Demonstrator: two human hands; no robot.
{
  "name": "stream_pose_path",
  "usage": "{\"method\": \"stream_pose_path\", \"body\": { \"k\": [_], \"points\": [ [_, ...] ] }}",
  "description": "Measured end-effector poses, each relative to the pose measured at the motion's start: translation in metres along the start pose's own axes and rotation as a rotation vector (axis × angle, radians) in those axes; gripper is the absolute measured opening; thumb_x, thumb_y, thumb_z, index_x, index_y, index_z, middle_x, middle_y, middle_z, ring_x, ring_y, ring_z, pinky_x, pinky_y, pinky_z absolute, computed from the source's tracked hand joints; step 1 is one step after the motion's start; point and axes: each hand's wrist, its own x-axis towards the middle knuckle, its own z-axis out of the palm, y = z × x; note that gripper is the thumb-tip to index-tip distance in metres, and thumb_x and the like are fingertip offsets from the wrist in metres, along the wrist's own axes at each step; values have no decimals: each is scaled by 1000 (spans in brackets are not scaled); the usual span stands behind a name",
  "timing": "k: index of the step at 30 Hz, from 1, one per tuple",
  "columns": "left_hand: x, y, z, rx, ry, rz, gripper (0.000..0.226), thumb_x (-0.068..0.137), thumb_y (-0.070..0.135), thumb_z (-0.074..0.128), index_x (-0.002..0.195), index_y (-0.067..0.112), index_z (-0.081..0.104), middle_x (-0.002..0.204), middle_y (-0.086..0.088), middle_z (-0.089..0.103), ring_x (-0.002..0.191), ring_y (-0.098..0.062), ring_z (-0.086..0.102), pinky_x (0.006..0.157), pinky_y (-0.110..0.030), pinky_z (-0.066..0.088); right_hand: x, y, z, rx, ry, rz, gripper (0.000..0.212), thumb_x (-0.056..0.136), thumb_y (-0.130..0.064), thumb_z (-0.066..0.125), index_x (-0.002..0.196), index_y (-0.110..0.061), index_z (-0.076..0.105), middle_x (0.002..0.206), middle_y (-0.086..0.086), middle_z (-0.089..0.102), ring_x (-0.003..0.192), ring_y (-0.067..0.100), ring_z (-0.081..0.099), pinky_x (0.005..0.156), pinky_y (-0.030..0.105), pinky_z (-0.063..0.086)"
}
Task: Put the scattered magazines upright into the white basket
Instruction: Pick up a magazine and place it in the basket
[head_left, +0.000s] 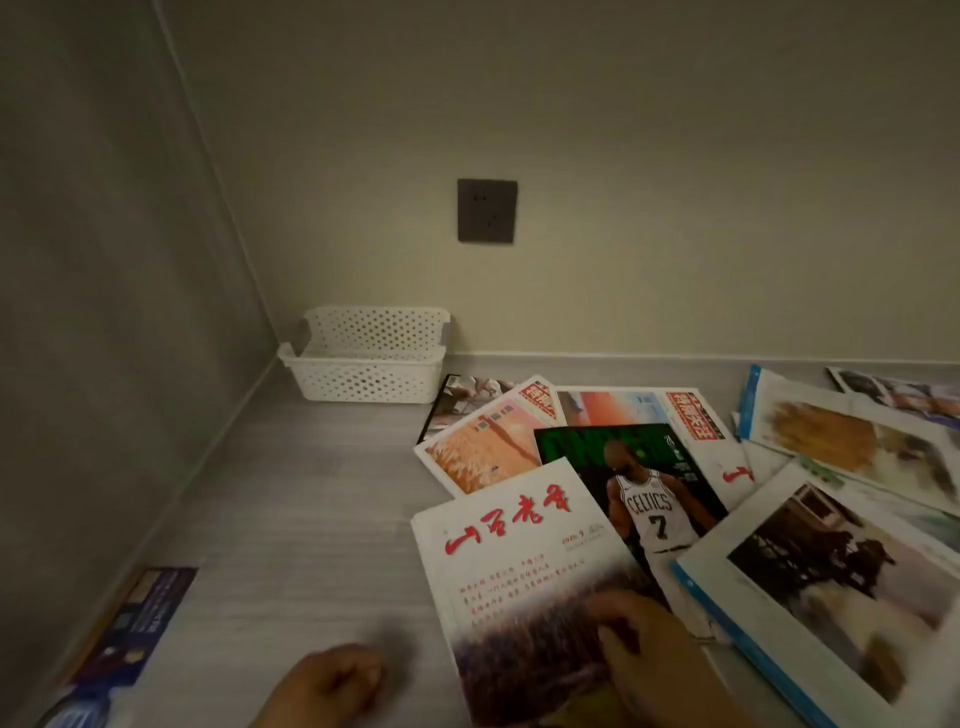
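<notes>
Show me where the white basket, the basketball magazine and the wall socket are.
white basket (363, 382), head view, front wall.
basketball magazine (649, 499), head view, player's jersey.
wall socket (487, 210), head view, plate centre.

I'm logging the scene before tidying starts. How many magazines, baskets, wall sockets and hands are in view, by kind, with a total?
Magazines: at least 9; overlaps may hide more
White basket: 1
Wall socket: 1
Hands: 2
Total: at least 13
</notes>
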Motion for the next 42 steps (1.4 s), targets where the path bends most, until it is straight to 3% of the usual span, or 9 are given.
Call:
{"method": "stream_pose_path", "body": {
  "k": [3, 7, 11, 16, 22, 29, 33, 37, 42],
  "points": [
    [14, 50, 18, 23, 103, 76, 40, 81, -1, 57, 61, 33, 58, 77, 7, 63, 62, 12, 57, 61, 5, 37, 19, 9, 8, -20, 219, 11, 36, 88, -14, 48, 124, -19, 44, 140, 4, 39, 130, 16, 32, 109, 25, 25],
    [26, 67, 39, -31, 172, 96, 10, 85, 10, 56, 89, 19, 55, 101, -7, 60, 83, -12, 52, 70, -15, 36, 33, 20, 13, -188, 219, 138, 59, 86, -25, 51, 137, -16, 23, 151, 8, 19, 139, 26, 14, 115, 38, 16],
    [38, 76, 48, -76, 80, 70, 37, 86, 17, 56, 121, 11, 46, 125, -4, 54, 113, -25, 53, 83, -26, 39, 45, 23, 6, -153, 199, 182, 72, 81, -30, 60, 138, -13, 20, 144, 9, 33, 134, 26, 28, 112, 38, 24],
    [44, 83, 53, -144, 41, 34, 35, 86, 10, 54, 120, 4, 48, 125, -15, 58, 111, -28, 56, 78, -26, 49, 52, 17, -2, -93, 213, 198, 72, 76, -24, 66, 135, -13, 27, 131, 13, 45, 123, 29, 40, 105, 41, 35],
    [43, 84, 54, -227, 13, 9, 33, 84, 7, 56, 117, 4, 50, 124, -14, 59, 112, -28, 57, 89, -37, 50, 56, 11, -6, -18, 263, 287, 39, 81, -10, 57, 118, -4, 46, 122, 16, 55, 113, 31, 51, 95, 38, 44],
    [61, 82, 51, 90, -50, 63, 61, 81, 19, 58, 134, 12, 29, 138, -8, 43, 126, -23, 42, 105, -36, 39, 57, 3, -9, -32, 350, 310, 20, 91, -14, 44, 105, -10, 57, 116, 12, 59, 101, 23, 55, 91, 33, 45],
    [71, 84, 53, 358, -57, 42, 76, 80, 39, 53, 139, 33, 7, 143, -5, 26, 131, -25, 26, 108, -35, 30, 61, -1, -8, -51, 371, 329, 19, 91, -16, 45, 104, -10, 58, 123, 12, 56, 115, 26, 50, 100, 36, 40],
    [83, 85, 48, 106, 94, 81, 71, 77, 32, 62, 135, 26, 20, 138, -1, 41, 126, -21, 40, 103, -36, 36, 69, -17, -7, 112, 426, 279, 15, 92, -15, 43, 104, -14, 52, 120, 14, 52, 114, 29, 48, 98, 42, 39],
    [101, 94, 21, -392, 158, 163, 61, 77, -4, 59, 126, 19, 32, 107, -1, 54, 103, -20, 54, 82, -27, 46, 85, -55, -25, 141, 534, 60, 6, 91, -13, 45, 87, -16, 48, 89, 1, 48, 79, 14, 48, 60, 13, 34]
  ]
}}
